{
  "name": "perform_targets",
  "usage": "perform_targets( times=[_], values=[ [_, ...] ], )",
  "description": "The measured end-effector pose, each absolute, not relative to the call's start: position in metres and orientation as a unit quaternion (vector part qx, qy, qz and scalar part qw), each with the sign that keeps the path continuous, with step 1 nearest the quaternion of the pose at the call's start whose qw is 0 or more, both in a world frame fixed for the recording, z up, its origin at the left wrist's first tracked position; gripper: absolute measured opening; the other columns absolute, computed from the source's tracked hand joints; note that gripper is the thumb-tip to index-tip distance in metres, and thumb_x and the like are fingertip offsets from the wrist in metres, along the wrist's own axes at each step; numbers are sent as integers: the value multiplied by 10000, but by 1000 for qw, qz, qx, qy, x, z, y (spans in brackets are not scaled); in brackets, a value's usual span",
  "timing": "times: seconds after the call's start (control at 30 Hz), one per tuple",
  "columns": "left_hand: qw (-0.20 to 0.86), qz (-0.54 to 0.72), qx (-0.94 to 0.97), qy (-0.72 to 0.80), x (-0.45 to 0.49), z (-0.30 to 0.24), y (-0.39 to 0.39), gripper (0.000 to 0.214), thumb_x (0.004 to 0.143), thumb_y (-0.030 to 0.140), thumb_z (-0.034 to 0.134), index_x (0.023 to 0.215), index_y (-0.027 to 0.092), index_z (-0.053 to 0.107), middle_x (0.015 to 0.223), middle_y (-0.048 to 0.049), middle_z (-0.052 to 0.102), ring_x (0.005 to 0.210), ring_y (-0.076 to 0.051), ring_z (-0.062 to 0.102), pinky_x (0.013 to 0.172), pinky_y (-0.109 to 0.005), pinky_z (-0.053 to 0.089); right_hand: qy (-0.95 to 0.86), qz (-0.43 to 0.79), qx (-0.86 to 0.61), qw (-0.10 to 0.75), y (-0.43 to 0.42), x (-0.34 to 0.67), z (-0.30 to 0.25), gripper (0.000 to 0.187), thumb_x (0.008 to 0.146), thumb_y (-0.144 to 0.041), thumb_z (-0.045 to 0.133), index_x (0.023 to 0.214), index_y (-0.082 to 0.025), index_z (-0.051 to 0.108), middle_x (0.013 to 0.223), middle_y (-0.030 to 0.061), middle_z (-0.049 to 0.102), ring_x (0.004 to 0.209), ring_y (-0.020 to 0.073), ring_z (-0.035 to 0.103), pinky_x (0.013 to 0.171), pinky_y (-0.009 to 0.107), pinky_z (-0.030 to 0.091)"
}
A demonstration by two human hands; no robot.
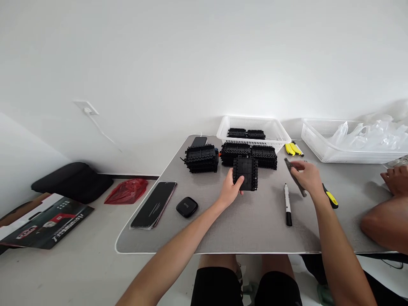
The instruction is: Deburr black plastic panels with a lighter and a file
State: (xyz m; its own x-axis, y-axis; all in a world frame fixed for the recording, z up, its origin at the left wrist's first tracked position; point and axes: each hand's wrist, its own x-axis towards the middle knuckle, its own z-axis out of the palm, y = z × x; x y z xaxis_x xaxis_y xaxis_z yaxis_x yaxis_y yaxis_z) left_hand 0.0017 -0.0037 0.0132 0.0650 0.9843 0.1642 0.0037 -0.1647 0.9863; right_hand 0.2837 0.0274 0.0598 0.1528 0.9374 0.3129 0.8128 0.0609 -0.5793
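My left hand (230, 186) is closed around a black plastic block with toothed side edges (245, 172), its thumb across the front face. My right hand (305, 175) grips a thin, dark grey flat strip (295, 177) that slants over the table; its exact kind is unclear. Just beyond the held block, similar black blocks stand in stacks: a left stack (201, 159), a middle stack (235, 154) and a right stack (264, 156). A white marker with a black cap (287, 206) lies between my forearms. Partly behind my right wrist is a yellow-and-black handle (332, 199).
A white basket (277, 127) at the back holds more black blocks. Another white basket (338, 155) contains clear plastic bags. Yellow-handled items (292, 148) lie between them. On the left are a phone (154, 205) and a small black case (187, 207). Another person's arm (387, 221) rests at right.
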Motion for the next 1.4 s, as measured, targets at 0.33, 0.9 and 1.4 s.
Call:
perform_targets(
  times=[0.33,0.9,1.4],
  values=[
    [460,508,580,441,2,16,-9,446,874,517,548,1173,201,448,966,-73,608,500,-88,542,407,-232,496,-778,-21,-423,465,13,197,45,381,920,-193,458,1260,-208,628,1012,87,647,829,160,613,730,295,519],
    [426,547,546,471,12,14,-14,435,830,558,589,1041,203,454,848,-27,548,489,-77,485,364,-201,440,-818,-113,-459,328,0,181,35,488,920,-112,389,1400,-161,462,1001,137,562,892,235,569,708,358,534],
    [379,603,485,508,-13,16,6,465,814,538,606,1109,208,463,934,-58,572,551,-97,526,384,-208,437,-846,-5,-405,346,-17,173,33,334,882,-122,446,1109,-185,683,909,70,609,681,141,569,611,264,476]
  ],
)
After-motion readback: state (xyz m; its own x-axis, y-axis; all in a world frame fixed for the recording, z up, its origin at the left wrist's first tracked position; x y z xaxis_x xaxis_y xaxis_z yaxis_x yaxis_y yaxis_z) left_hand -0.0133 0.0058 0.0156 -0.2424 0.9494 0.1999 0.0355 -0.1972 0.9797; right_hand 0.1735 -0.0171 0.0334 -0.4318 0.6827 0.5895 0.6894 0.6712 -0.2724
